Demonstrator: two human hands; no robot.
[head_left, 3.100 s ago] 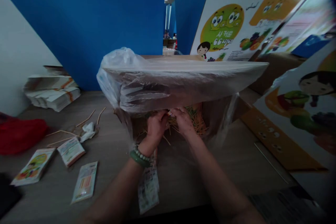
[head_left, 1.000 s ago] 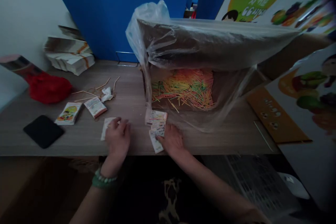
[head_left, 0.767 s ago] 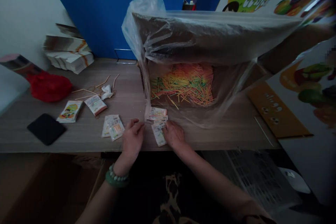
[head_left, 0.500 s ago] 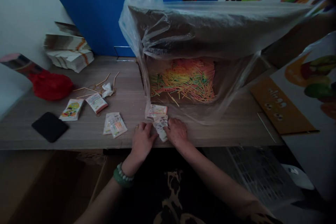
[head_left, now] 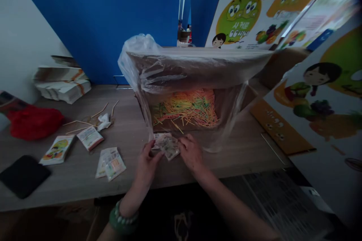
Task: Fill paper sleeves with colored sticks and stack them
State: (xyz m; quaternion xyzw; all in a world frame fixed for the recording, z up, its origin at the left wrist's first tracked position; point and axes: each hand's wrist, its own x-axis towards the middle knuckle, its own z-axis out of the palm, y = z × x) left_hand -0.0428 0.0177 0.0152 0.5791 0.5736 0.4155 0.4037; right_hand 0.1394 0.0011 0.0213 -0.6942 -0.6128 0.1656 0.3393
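Now lifted, packet (head_left: 170, 148) in right hand (head_left: 192, 155)

Packing or stock corner, maybe shop backroom; exact type unclear. Wood-look bench (head_left: 124, 105), blue partition (head_left: 98, 19), printed fruit-cartoon cartons (head_left: 237, 15), stacked flat packaging (head_left: 63, 86), plastic-lined box of colored sticks (head_left: 186, 107).

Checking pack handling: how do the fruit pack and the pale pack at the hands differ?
The fruit pack lies untouched; the pale pack is between the left hand and right hand. The fruit pack shows a bright cartoon, the pale pack a duller face. Both look rectangular.
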